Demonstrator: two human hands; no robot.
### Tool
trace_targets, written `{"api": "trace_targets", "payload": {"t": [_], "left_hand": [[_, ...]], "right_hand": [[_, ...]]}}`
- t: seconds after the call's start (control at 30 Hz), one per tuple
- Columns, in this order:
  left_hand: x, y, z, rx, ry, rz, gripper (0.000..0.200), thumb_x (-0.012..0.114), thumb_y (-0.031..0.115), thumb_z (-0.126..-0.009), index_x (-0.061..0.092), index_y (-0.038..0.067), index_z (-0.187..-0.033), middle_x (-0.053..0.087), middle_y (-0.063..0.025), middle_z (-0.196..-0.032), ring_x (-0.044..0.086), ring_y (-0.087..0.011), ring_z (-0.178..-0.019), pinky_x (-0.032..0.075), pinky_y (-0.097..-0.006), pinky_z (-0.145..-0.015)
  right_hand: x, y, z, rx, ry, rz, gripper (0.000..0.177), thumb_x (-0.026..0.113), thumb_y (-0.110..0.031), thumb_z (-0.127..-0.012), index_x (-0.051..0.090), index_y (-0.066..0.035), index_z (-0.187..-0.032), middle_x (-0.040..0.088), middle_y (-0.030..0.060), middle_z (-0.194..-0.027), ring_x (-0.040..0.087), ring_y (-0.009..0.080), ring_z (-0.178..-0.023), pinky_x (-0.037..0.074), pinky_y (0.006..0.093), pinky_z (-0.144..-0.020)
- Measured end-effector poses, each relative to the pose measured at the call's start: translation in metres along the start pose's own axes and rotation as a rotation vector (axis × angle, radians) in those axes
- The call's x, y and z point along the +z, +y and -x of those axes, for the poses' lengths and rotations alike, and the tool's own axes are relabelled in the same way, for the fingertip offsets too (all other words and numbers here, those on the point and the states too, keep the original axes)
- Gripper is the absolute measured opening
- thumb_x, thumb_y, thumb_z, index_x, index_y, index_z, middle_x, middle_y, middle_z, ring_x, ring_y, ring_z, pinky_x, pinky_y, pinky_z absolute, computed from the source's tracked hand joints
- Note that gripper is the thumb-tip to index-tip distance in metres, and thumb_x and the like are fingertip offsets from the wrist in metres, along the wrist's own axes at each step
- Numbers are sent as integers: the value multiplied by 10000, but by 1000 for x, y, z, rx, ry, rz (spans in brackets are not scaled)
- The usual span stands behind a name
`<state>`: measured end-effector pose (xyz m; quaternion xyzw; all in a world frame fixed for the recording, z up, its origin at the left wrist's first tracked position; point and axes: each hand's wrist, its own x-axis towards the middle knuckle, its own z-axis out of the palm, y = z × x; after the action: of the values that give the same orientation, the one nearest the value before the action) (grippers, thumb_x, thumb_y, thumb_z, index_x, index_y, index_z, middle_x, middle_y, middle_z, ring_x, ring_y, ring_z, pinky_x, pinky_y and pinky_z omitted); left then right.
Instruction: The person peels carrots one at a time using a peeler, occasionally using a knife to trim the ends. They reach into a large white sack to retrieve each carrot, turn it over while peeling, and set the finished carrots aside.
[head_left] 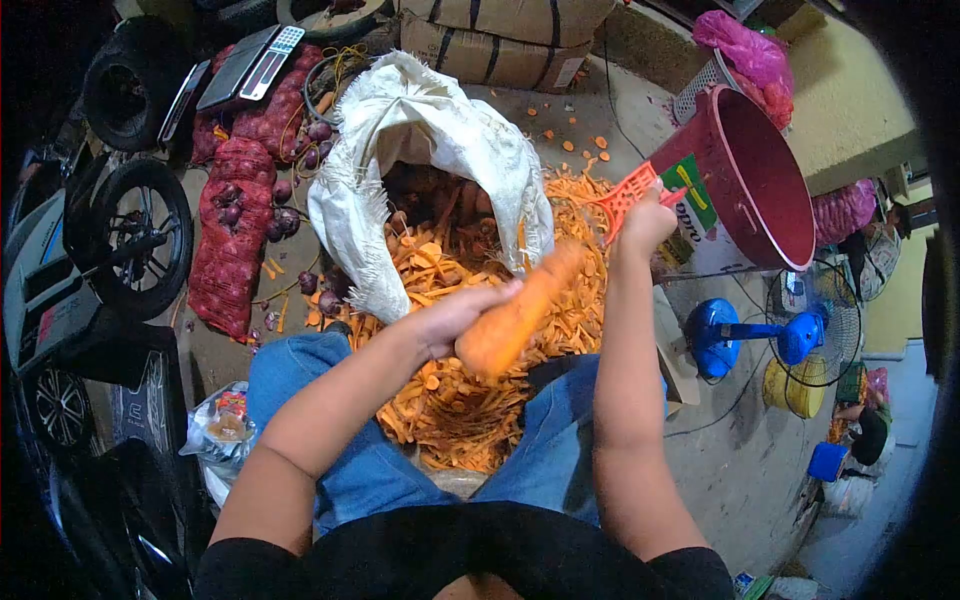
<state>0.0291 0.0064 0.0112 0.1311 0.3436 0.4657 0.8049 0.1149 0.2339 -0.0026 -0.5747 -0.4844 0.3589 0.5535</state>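
Note:
My left hand [455, 320] is wrapped round the thick end of a large peeled carrot [518, 312], which is slightly blurred and points up to the right. My right hand [648, 222] grips the handle of an orange-red plastic peeler [630, 192] with a wide slotted head, held apart from the carrot. Beneath both hands, a heap of carrot peelings [455, 425] with some round end slices spreads between my knees. Behind it a white woven sack [425, 100] lies with its mouth towards me, and dark unpeeled carrots [440, 205] show inside.
A big red bucket [735, 170] stands tilted in view beside my right hand. A blue fan [760, 335] sits further right. To the left are red net bags of onions [235, 240], a scale [250, 70] and a motorbike [130, 240]. Cardboard boxes [490, 50] stand at the back.

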Motion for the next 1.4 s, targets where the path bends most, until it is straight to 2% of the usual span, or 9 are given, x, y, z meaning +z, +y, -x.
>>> {"api": "trace_targets", "payload": {"t": [0.2, 0.3, 0.43, 0.5, 0.7, 0.87, 1.0, 1.2, 1.4], "left_hand": [[-31, 9, -23, 156, 322, 268, 377, 383, 362, -829, 455, 38, -1008, 559, -96, -838, 572, -183, -726, 488, -334, -644], [-30, 7, -26, 267, 253, 386, 368, 366, 357, -836, 456, 53, -1023, 563, -84, -887, 568, -166, -766, 487, -322, -658], [-29, 17, -25, 275, 305, 252, 398, 338, 391, -840, 461, 56, -1015, 565, -79, -881, 575, -151, -730, 493, -309, -637], [-26, 23, -16, 200, 84, 16, 419, 334, 412, -837, 461, 44, -993, 564, -83, -818, 578, -159, -670, 498, -318, -601], [-11, -2, -16, 51, 177, 21, 485, 334, 455, -822, 437, 17, -1002, 555, -122, -785, 576, -214, -654, 498, -347, -571], [-28, 8, -18, 141, 254, 243, 400, 336, 382, -841, 463, 35, -995, 554, -112, -844, 575, -205, -722, 493, -361, -630], [-27, 10, -24, 295, 307, 402, 347, 318, 315, -853, 462, 45, -1018, 560, -90, -882, 579, -185, -727, 496, -326, -630], [-22, 11, -19, 163, 338, 113, 393, 313, 356, -858, 460, 20, -1001, 566, -94, -861, 579, -171, -705, 495, -314, -613], [1, 3, -7, 97, 254, 27, 403, 361, 385, -839, 457, 28, -1001, 555, -98, -791, 574, -181, -629, 487, -295, -586]], "right_hand": [[2, -37, 99, -127, -481, -134, 209, 480, -223, -817, 509, -31, -740, 485, -22, -627, 426, 73, -529, 351, 237, -481], [-1, -24, 125, -200, -635, -34, 220, 481, -207, -804, 492, 4, -743, 516, 108, -631, 471, 158, -527, 370, 307, -502], [5, -17, 114, -166, -612, -6, 226, 466, -192, -805, 486, 10, -704, 491, 165, -600, 461, 243, -530, 364, 335, -514], [9, -16, 107, -443, -452, 98, 243, 456, -195, -808, 481, 16, -690, 495, 153, -581, 466, 256, -509, 369, 350, -504], [1, 1, 7, -268, 52, 192, 236, 467, -185, -803, 509, 28, -710, 534, 115, -610, 505, 202, -542, 396, 336, -532], [0, -36, 71, -96, -413, -219, 203, 477, -179, -809, 501, 12, -747, 521, 32, -648, 457, 136, -536, 386, 270, -522], [-6, -45, 132, -196, -665, 7, 199, 477, -192, -808, 504, 0, -765, 510, 79, -611, 454, 154, -535, 385, 291, -527], [10, -10, 94, -453, -369, 116, 200, 484, -187, -793, 508, 5, -746, 530, 139, -607, 504, 263, -537, 385, 360, -524], [-3, -9, 9, -220, 9, 130, 200, 479, -178, -800, 518, 17, -777, 540, 100, -625, 510, 218, -559, 390, 330, -547]]}}
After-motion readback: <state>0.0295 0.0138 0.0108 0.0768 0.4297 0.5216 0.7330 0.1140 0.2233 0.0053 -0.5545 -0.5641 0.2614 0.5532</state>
